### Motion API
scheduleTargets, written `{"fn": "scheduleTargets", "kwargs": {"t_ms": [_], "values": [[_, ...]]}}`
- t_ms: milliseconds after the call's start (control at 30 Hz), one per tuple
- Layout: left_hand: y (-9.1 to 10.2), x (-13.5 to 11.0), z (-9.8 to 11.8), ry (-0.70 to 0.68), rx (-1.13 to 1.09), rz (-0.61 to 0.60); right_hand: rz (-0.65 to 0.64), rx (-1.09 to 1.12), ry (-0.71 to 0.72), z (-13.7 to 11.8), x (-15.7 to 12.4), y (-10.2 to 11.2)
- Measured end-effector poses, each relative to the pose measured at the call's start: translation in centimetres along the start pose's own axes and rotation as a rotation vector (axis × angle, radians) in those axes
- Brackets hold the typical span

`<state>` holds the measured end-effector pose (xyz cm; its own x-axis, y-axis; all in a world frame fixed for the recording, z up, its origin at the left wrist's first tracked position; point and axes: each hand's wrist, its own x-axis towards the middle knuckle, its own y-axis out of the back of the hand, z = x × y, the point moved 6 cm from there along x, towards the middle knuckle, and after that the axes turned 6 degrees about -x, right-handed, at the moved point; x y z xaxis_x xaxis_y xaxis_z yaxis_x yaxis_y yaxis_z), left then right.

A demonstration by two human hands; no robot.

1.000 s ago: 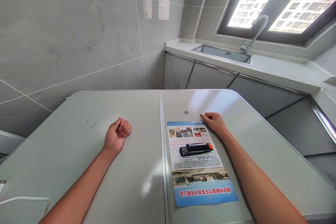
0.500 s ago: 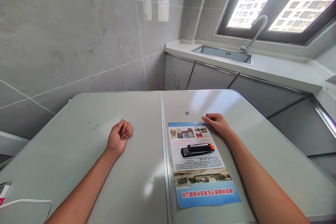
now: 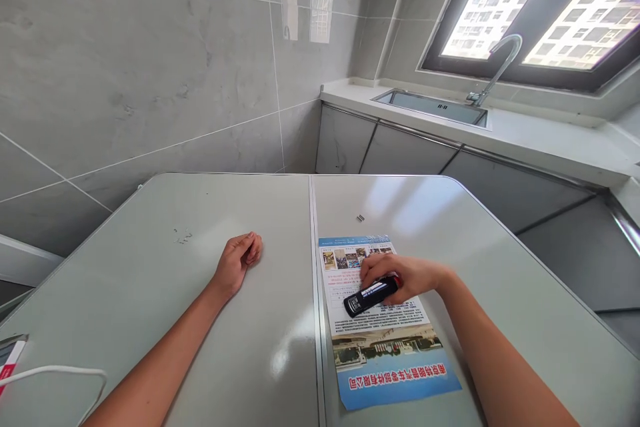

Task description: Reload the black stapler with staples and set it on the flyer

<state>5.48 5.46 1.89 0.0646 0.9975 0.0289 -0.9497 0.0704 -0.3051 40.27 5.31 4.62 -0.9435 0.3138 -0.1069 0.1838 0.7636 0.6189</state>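
Note:
My right hand [image 3: 400,278] grips the orange-tipped end of a black stapler [image 3: 370,295], thumb on the near side and fingers on the far side. The stapler lies slanted over a printed leaflet [image 3: 395,388] with blue bands, photos and text upside down to me. My left hand [image 3: 239,260] rests on the left half of the white table as a loose fist, with nothing visible in it. Two small strips of staples [image 3: 361,218] lie beyond the leaflet. Loose staples [image 3: 184,237] are scattered to the left of my left hand.
The table [image 3: 280,207] has a metal seam down its middle. A white cable [image 3: 60,369] and a red-and-white item [image 3: 11,363] lie at the left edge. Past the table stand a tiled wall [image 3: 150,67], a counter with a sink [image 3: 435,109] and a faucet [image 3: 500,67].
My right hand has come from the leaflet's far edge towards me and taken hold of the stapler, which is now turned at a slant. My left hand stays curled. The view has shifted slightly.

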Motion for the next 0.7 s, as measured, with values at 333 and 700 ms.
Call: {"fn": "scheduleTargets", "kwargs": {"t_ms": [333,700], "values": [[-0.4,-0.2,0.2,0.012,0.138,-0.033,-0.018,0.039,0.018,1.1,-0.7,-0.1],[-8.1,-3.1,-0.7,-0.259,1.028,-0.418,-0.123,0.077,0.133,1.2,-0.5,-1.0]]}}
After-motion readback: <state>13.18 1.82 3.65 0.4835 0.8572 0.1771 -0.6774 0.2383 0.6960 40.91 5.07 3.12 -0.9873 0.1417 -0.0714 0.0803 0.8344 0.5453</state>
